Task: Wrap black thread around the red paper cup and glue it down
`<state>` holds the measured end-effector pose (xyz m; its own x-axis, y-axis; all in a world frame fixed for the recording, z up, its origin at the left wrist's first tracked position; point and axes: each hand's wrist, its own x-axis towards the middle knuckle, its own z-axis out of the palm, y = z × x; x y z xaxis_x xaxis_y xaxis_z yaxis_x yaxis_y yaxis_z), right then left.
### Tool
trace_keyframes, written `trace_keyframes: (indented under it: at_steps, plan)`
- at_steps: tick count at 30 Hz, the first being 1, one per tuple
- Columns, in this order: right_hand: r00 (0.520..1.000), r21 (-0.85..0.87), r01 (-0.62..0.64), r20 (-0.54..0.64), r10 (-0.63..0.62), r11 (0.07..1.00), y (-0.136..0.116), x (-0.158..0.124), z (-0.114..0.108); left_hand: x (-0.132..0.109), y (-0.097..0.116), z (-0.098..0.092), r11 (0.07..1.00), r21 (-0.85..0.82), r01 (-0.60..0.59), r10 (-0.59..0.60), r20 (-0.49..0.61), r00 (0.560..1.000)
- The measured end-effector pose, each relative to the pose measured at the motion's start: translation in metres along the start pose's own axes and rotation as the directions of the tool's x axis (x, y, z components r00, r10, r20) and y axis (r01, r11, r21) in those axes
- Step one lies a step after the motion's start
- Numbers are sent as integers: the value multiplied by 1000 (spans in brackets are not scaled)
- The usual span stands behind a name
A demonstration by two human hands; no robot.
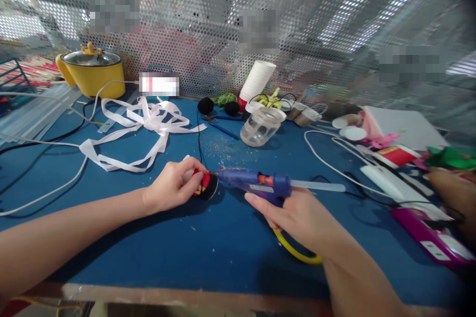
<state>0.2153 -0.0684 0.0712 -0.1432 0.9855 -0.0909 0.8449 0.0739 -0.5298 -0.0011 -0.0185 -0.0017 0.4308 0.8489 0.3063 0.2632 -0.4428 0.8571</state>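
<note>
My left hand (178, 184) is closed around a small red paper cup (201, 189), which lies tilted with its black-wrapped end facing right. Black yarn (200, 143) runs from the cup back to a black yarn ball (205, 105). In my right hand (297, 213) is a blue hot glue gun (256, 184), gripped by its handle. A translucent glue stick (318, 186) sticks out of its rear. The nozzle points left, at or very close to the cup's black edge; contact cannot be made out. Below my right hand, a yellow loop (297, 251) lies partly hidden.
White ribbon (148, 121) lies tangled at left, near a yellow electric pot (100, 77). A clear jar (261, 127) and stacked paper cups (258, 80) stand behind. Cables (345, 173) and a purple power strip (431, 237) occupy the right side. Perforated metal (208, 20) closes off the back.
</note>
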Motion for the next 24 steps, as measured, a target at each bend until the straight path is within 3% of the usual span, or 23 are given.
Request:
trace_keyframes:
  at_steps: [16,24]
  plan:
    - [999,-57,8,42,-6,998,3,-2,0,1,-1,0,1000,22,11,-11,-15,1000]
    - [968,-142,232,-69,-243,962,3,-4,5,3,1,-1,995,81,65,-61,-52,997]
